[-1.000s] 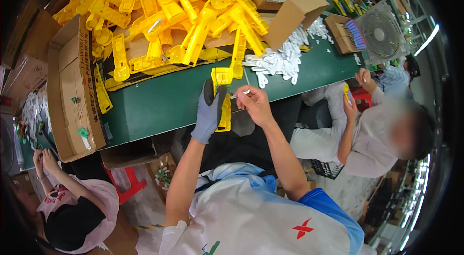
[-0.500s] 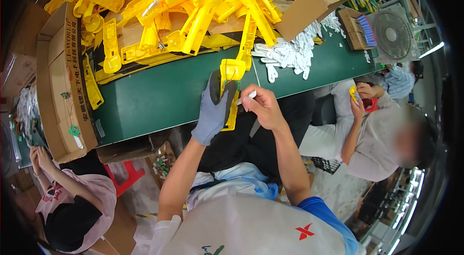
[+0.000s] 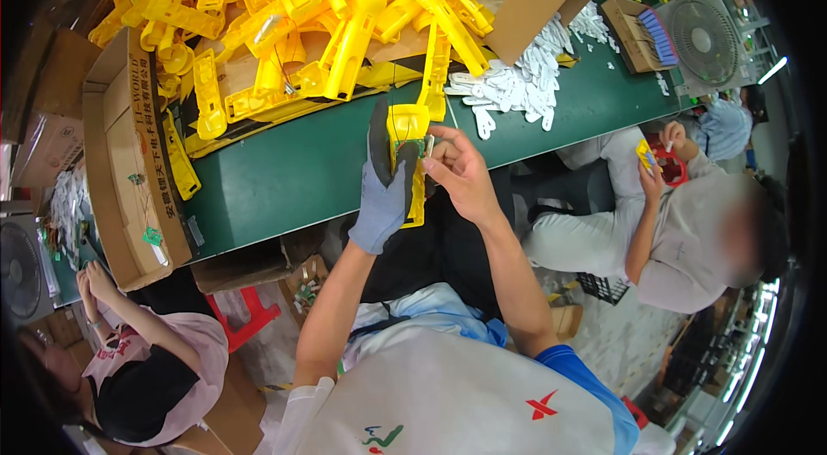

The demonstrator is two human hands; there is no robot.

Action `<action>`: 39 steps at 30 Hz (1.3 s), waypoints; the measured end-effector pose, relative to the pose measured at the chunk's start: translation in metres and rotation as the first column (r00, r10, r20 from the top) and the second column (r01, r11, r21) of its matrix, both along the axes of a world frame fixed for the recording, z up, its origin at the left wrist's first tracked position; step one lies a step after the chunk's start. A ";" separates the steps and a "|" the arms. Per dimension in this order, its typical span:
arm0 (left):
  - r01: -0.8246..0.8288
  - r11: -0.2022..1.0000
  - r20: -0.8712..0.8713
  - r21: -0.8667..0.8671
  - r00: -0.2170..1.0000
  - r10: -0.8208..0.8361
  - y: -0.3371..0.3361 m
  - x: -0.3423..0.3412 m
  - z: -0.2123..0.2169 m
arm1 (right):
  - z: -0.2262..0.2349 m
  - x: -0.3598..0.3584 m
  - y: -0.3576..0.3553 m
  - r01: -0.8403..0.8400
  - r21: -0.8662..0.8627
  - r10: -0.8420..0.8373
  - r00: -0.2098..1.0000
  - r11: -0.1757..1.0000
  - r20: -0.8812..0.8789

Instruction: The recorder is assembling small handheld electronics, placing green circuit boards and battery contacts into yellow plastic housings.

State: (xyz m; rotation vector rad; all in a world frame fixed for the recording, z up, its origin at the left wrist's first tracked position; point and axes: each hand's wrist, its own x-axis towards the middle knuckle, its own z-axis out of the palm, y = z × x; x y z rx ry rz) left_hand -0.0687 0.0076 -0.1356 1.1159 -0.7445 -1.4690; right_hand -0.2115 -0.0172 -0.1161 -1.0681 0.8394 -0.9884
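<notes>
My left hand [image 3: 381, 201], in a grey-blue glove with dark fingers, grips a yellow plastic flashlight-like housing half [image 3: 408, 121] upright over the table's near edge. A small green circuit board [image 3: 411, 147] with thin wires sits in it, partly behind my thumb. My bare right hand [image 3: 466, 181] pinches a small white plastic piece [image 3: 429, 145] at the right side of the housing, beside the board. Fingers cover part of the white piece, so whether it touches the board is hard to tell.
Yellow housings [image 3: 362, 33] heap up at the table's back, beside a pile of white plastic pieces [image 3: 517, 89]. An open carton [image 3: 129, 162] stands left, with a fan [image 3: 702, 41] at far right. Co-workers sit on both sides, one holding a yellow part [image 3: 645, 155].
My right hand has moved up along the housing, and the white piece now stands more upright by the board. The co-worker on the right has drawn one hand away from their yellow part.
</notes>
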 end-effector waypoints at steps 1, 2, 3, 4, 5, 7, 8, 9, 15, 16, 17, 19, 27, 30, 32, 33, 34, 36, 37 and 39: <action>-0.040 0.997 0.018 -0.062 0.999 0.041 0.001 -0.003 -0.004 | -0.003 -0.002 0.001 0.005 -0.004 -0.006 0.999 1.000 -0.043; -0.079 0.989 0.033 -0.123 0.996 0.084 0.003 -0.005 -0.006 | -0.005 -0.004 0.000 -0.006 -0.021 0.006 0.999 1.000 -0.034; -0.078 0.989 0.037 -0.124 0.996 0.084 0.004 -0.005 -0.009 | -0.007 -0.003 0.002 -0.006 -0.021 0.006 1.000 1.000 -0.029; -0.058 0.992 0.066 -0.110 0.996 0.066 0.003 -0.005 -0.007 | -0.005 0.002 0.003 0.044 -0.038 -0.045 0.998 0.998 -0.032; -0.039 0.995 0.095 -0.094 0.994 0.048 0.003 -0.004 -0.005 | -0.004 0.005 0.004 0.093 -0.053 -0.095 0.995 0.994 -0.035; -0.067 0.987 0.188 -0.144 0.978 0.094 0.003 -0.008 0.009 | -0.007 0.002 0.007 0.071 -0.084 -0.074 0.997 0.994 -0.036; -0.089 0.976 0.273 -0.197 0.952 0.142 0.002 -0.010 0.014 | -0.008 0.001 0.007 0.049 -0.117 -0.055 0.998 0.992 -0.041; -0.090 0.977 0.278 -0.196 0.950 0.143 0.001 -0.010 0.014 | -0.010 0.001 0.007 0.048 -0.115 -0.052 0.998 0.992 -0.036; -0.027 0.956 0.513 -0.292 0.839 0.181 -0.002 -0.008 -0.002 | -0.007 -0.001 0.006 0.053 -0.211 -0.084 0.986 0.976 -0.143; -0.003 0.964 0.500 -0.267 0.854 0.141 -0.005 -0.006 0.001 | -0.005 -0.003 0.003 0.026 -0.213 -0.064 0.982 0.977 -0.175; 0.012 0.964 0.515 -0.264 0.847 0.130 -0.003 -0.006 0.005 | -0.005 -0.003 0.002 0.001 -0.215 -0.046 0.977 0.977 -0.207; -0.017 0.968 0.493 -0.252 0.858 0.144 0.001 -0.010 0.016 | -0.010 0.000 0.009 0.057 -0.231 -0.103 0.976 0.971 -0.193; -0.045 0.970 0.379 -0.238 0.916 0.136 0.004 -0.009 0.002 | -0.019 -0.002 0.015 0.134 -0.099 -0.146 0.982 0.986 -0.118; -0.058 0.974 0.368 -0.218 0.920 0.137 0.002 -0.007 0.002 | -0.012 -0.002 0.013 0.096 -0.223 -0.140 0.971 0.970 -0.193; -0.063 0.971 0.378 -0.229 0.914 0.148 0.002 -0.007 0.004 | -0.005 -0.001 0.015 0.097 -0.291 -0.173 0.953 0.952 -0.248; -0.049 0.968 0.387 -0.247 0.911 0.145 0.003 -0.006 0.004 | -0.004 0.000 0.016 0.090 -0.359 -0.205 0.932 0.929 -0.299; -0.035 0.963 0.396 -0.266 0.907 0.143 0.003 -0.005 0.004 | -0.006 0.003 0.017 0.091 -0.357 -0.205 0.932 0.930 -0.298; -0.040 0.960 0.395 -0.278 0.906 0.152 0.004 -0.005 0.003 | -0.010 0.008 0.019 0.166 -0.193 -0.199 0.966 0.967 -0.163; -0.043 0.955 0.394 -0.292 0.905 0.161 0.004 -0.004 0.004 | -0.010 0.010 0.019 0.168 -0.191 -0.199 0.967 0.967 -0.158; -0.074 0.962 0.353 -0.262 0.921 0.167 0.006 -0.005 0.008 | -0.010 0.011 0.020 0.143 -0.194 -0.173 0.974 0.971 -0.147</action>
